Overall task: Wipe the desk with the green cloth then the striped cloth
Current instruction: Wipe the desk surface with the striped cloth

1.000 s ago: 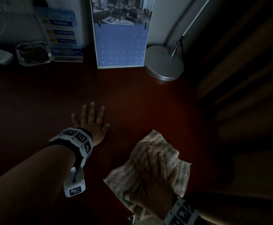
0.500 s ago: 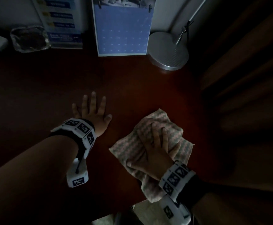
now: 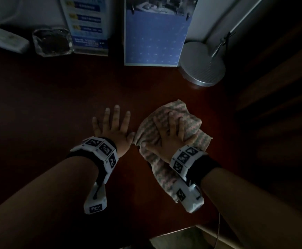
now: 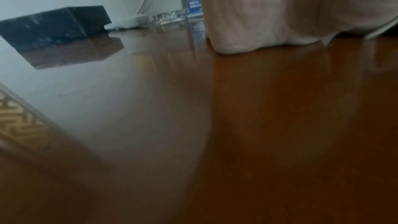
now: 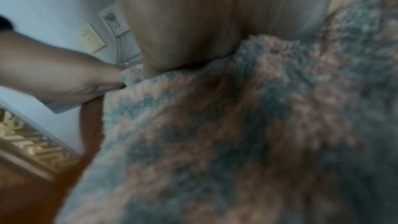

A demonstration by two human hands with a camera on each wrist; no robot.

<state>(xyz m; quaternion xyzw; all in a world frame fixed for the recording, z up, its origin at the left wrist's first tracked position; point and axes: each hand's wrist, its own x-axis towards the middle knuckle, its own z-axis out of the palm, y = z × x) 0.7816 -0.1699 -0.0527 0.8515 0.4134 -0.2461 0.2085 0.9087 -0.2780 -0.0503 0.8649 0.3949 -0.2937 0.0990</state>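
From above, the room looks dark. The left hand (image 3: 113, 129) lies flat on the brown tabletop (image 3: 56, 108), fingers straight and spread, its grip loose and holding nothing. Just to its right, the right hand (image 3: 170, 135) presses down on the striped cloth (image 3: 191, 123). Its fingers lie over the bunched cloth; I cannot tell if they curl round it or only push. The cloth is near the middle of the tabletop, and one end trails back under the right wrist. The left thumb nearly touches the cloth's edge.

At the far side stand a blue calendar (image 3: 153, 36), a round silver lamp base (image 3: 202, 63) to its right, and a glass dish (image 3: 52, 42) and a blue card (image 3: 87, 27) to its left.

The left wrist view is much brighter. It shows the shiny tabletop (image 4: 258, 125) and a dark box (image 4: 53, 25) at the far left, which the top view does not show.

The right wrist view shows the cloth (image 5: 237, 134) up close, fuzzy with pink and blue-grey stripes, and the left hand (image 5: 64, 81) beside its edge. It also shows wall switches (image 5: 89, 38).
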